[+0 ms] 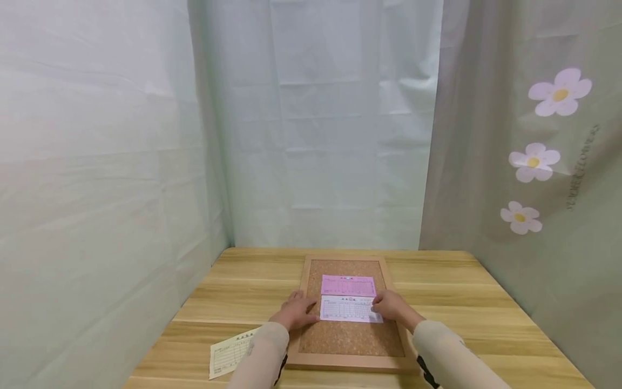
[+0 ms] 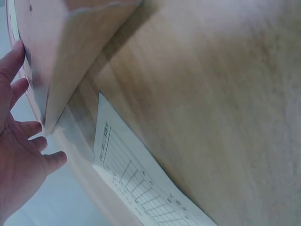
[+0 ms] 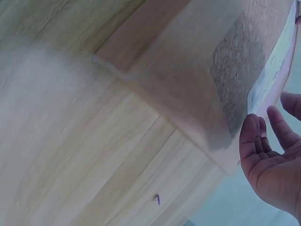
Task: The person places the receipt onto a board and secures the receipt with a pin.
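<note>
A white printed slip (image 1: 344, 309) lies on a wood-framed cork board (image 1: 352, 339), directly below a pink slip (image 1: 347, 284). My left hand (image 1: 295, 312) rests at the board's left side with fingers spread, its thumb by the white slip's lower left corner. In the left wrist view its fingers reach along the frame. At the white slip's right edge is my right hand (image 1: 392, 305), fingers bent; in the right wrist view a gap shows between thumb and forefinger (image 3: 280, 129). Whether its fingertips touch the paper is unclear.
A yellow printed slip (image 1: 227, 356) lies on the wooden table (image 1: 437, 275) left of the board, partly covered by my left sleeve (image 1: 262, 354). Pale curtains (image 1: 330, 135) hang behind the table and at both sides. A small dark mark (image 3: 157, 198) shows on the wood.
</note>
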Demonstrator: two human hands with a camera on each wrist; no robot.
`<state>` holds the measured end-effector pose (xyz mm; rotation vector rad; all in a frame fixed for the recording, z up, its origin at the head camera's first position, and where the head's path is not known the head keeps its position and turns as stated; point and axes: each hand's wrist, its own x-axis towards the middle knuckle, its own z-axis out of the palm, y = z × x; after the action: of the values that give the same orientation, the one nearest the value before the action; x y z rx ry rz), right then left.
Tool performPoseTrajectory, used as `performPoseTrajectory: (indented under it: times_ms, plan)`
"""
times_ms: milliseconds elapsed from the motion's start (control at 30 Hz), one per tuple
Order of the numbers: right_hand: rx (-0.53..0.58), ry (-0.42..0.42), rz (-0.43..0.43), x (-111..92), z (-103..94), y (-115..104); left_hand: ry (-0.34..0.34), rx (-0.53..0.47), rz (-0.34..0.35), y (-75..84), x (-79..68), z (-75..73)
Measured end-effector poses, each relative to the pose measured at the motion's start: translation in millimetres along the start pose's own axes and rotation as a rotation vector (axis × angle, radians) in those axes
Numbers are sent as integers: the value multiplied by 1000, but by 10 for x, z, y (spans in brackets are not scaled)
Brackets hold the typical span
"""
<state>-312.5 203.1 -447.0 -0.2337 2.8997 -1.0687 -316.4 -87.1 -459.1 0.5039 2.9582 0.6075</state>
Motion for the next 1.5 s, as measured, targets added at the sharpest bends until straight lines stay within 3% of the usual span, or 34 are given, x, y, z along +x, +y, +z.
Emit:
performPoseTrajectory:
  times_ms: [267,567,733,1167,1500]
  plan:
    - [-75,48,-35,12,-115,83,47,46,59,-149,-44,-90]
    - [-63,37,-50,-4,-283,206,75,-59,4,-291,-55,-287]
    - [-31,19,-8,-26,-337,296,84,-100,-33,-368,-89,-378]
    - [-6,-55,-58,-85,-243,529,68,-171,-17,-521,-269,-486]
    - [-68,-91,7,-98,-212,555,70,-212,-15,-647,-404,-493]
